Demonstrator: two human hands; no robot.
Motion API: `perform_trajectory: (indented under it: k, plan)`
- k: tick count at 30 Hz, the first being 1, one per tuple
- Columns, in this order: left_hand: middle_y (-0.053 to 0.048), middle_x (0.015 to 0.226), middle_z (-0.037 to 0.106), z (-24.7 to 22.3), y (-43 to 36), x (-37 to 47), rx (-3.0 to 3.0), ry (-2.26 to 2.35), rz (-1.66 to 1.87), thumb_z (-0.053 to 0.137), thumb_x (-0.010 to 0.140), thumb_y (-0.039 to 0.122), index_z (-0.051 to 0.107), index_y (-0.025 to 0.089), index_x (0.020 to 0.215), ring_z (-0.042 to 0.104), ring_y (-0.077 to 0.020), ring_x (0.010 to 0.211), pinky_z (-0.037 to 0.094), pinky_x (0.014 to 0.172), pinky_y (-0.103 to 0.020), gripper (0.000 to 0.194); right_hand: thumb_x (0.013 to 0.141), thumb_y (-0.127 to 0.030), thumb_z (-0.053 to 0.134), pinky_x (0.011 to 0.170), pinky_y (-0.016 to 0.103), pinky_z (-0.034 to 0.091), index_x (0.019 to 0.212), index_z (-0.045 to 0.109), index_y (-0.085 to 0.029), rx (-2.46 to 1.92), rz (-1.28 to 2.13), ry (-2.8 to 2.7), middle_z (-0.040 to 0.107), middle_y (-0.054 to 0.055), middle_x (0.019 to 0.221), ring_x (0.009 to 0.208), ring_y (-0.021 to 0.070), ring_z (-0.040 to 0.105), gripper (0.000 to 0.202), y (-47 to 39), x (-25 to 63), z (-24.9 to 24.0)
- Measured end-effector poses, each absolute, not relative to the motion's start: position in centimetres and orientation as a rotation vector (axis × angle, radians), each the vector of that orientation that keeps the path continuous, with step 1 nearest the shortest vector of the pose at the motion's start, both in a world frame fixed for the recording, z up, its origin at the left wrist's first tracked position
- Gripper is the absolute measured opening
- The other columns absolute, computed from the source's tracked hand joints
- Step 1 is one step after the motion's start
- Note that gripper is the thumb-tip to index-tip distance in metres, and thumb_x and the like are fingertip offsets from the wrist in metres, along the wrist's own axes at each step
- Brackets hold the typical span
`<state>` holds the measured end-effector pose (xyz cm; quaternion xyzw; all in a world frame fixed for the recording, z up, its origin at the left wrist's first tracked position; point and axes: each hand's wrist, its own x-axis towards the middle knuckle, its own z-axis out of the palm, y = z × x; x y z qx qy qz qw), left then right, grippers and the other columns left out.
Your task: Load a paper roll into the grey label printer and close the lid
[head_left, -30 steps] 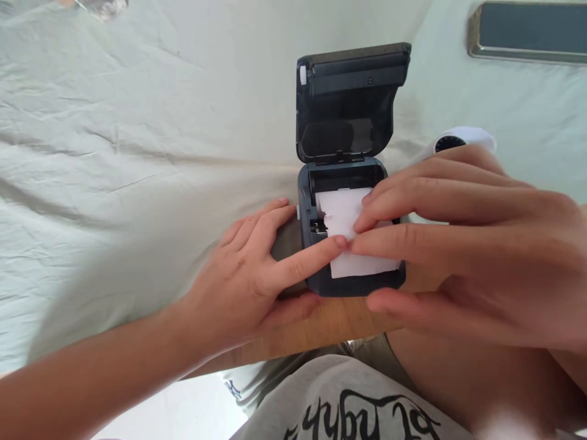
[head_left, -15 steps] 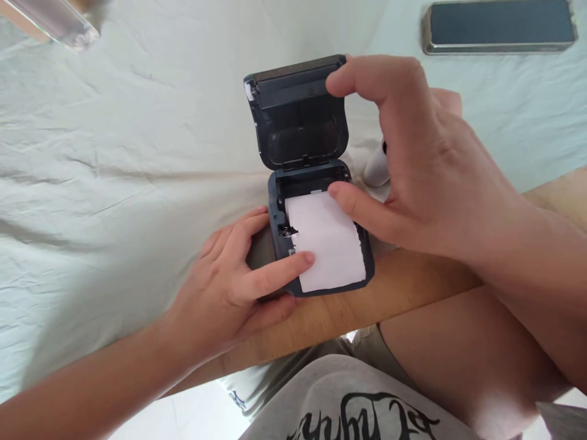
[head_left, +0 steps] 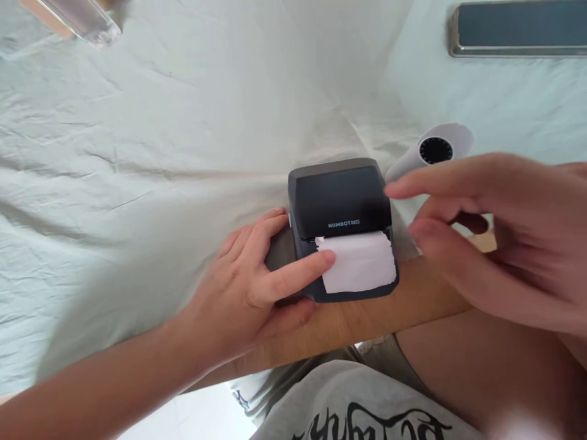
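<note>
A dark label printer (head_left: 337, 192) marked NIIMBOT stands near the table's front edge with its lid down. From under the lid's front edge a piece of white paper (head_left: 364, 272) with ragged sides lies over the printer's front. My left hand (head_left: 247, 281) grips the printer's left side, one finger pressing on the paper. Just right of the lid is my right hand (head_left: 499, 226), slightly blurred, its thumb and fingers apart and holding nothing. One fingertip is close to the lid's right edge; whether it touches I cannot tell.
Behind my right hand lies a white roll (head_left: 461, 137) with a dark round end. A dark flat case with a metallic rim (head_left: 518, 27) is at the back right. At the back left is a clear object (head_left: 87, 21). A pale cloth (head_left: 206, 110) covers the wooden table (head_left: 353, 321).
The printer's lid has swung down from open to closed over the paper. My right hand has let go of the lid and moved right. My left hand keeps its hold.
</note>
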<state>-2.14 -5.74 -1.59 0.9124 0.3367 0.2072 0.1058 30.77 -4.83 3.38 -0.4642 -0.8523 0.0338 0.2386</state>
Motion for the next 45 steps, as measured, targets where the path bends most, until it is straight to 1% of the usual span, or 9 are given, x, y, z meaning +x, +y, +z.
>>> perform_trajectory:
  k: [3,7,14,19,26,29,33,39,45]
  plan:
    - [-0.019,0.170,0.068,-1.6,-5.8,-2.0,2.696,1.019,0.633,0.067,0.117,0.040,0.046,0.031,0.179,0.071,-0.0409,0.159,0.069,0.120,-0.062,0.066,0.115,-0.014,0.056,0.051,0.024,0.042,0.142,0.069,-0.030,-1.097,0.031,-2.435,0.072,-0.011,0.075,0.044,0.0055,0.044,0.034,-4.5,30.5,2.8]
    - [-0.020,0.168,0.070,-1.7,-5.8,-2.0,2.689,1.045,0.596,0.058,0.120,0.052,0.037,0.026,0.185,0.070,-0.0429,0.161,0.069,0.124,-0.062,0.074,0.113,-0.019,0.055,0.052,0.037,0.037,0.163,0.062,-0.037,-1.197,-0.188,-2.526,0.080,-0.007,0.086,0.060,0.0162,0.061,0.054,-5.9,31.3,2.6]
    - [-0.021,0.167,0.069,-1.5,-5.5,-2.1,2.686,1.027,0.581,0.061,0.117,0.043,0.043,0.027,0.181,0.069,-0.0445,0.161,0.071,0.121,-0.065,0.069,0.085,-0.014,0.062,0.060,0.044,0.026,0.178,0.046,-0.041,-1.414,-0.179,-2.580,0.048,-0.005,0.060,0.053,0.0231,0.046,0.098,-8.7,31.0,3.1]
    - [-0.024,0.165,0.070,-1.4,-5.5,-1.9,2.663,1.017,0.584,0.064,0.116,0.042,0.044,0.024,0.180,0.070,-0.0478,0.159,0.071,0.119,-0.067,0.069,0.083,-0.015,0.061,0.058,0.043,0.024,0.180,0.043,-0.043,-1.470,-0.169,-2.579,0.050,-0.005,0.060,0.052,0.0234,0.046,0.102,-9.3,30.8,3.1]
    - [-0.024,0.161,0.072,-1.6,-5.6,-1.7,2.690,1.006,0.642,0.063,0.118,0.044,0.047,0.024,0.176,0.077,-0.0420,0.151,0.072,0.116,-0.061,0.063,0.099,-0.017,0.043,0.059,0.043,0.025,0.177,0.051,-0.032,-1.375,-0.214,-2.597,0.050,-0.002,0.059,0.054,0.0258,0.049,0.080,-9.1,30.6,3.3]
    - [-0.020,0.166,0.070,-1.7,-5.7,-1.6,2.641,1.057,0.615,0.057,0.121,0.050,0.034,0.031,0.185,0.074,-0.0397,0.156,0.069,0.122,-0.061,0.071,0.115,-0.026,0.041,0.055,0.041,0.029,0.168,0.057,-0.034,-1.304,-0.139,-2.563,0.061,-0.005,0.065,0.051,0.0224,0.052,0.056,-8.0,30.7,3.5]
    - [-0.025,0.173,0.067,-1.4,-5.8,-1.5,2.651,1.095,0.569,0.052,0.123,0.058,0.009,0.020,0.192,0.072,-0.0424,0.159,0.067,0.127,-0.060,0.090,0.122,-0.037,0.051,0.048,0.032,0.033,0.120,0.055,-0.032,-1.363,0.284,-2.446,0.059,-0.012,0.064,0.043,0.0128,0.047,0.007,-6.8,31.2,3.0]
    - [-0.029,0.171,0.069,-0.7,-5.6,-1.7,2.677,1.094,0.425,0.066,0.116,0.054,0.023,0.013,0.189,0.071,-0.0468,0.159,0.066,0.129,-0.062,0.094,0.119,-0.033,0.053,0.051,0.035,0.029,0.092,0.039,-0.029,-1.309,0.353,-2.470,0.055,-0.008,0.060,0.043,0.0149,0.040,0.031,-5.7,31.9,1.0]
    - [-0.034,0.172,0.065,-1.0,-5.8,-1.9,2.733,1.091,0.374,0.061,0.119,0.058,0.023,0.008,0.189,0.069,-0.0486,0.161,0.065,0.130,-0.062,0.094,0.109,-0.035,0.051,0.055,0.032,0.028,0.117,0.062,-0.028,-1.517,0.294,-2.417,0.065,-0.005,0.065,0.048,0.0188,0.052,0.015,-5.6,31.4,-0.2]
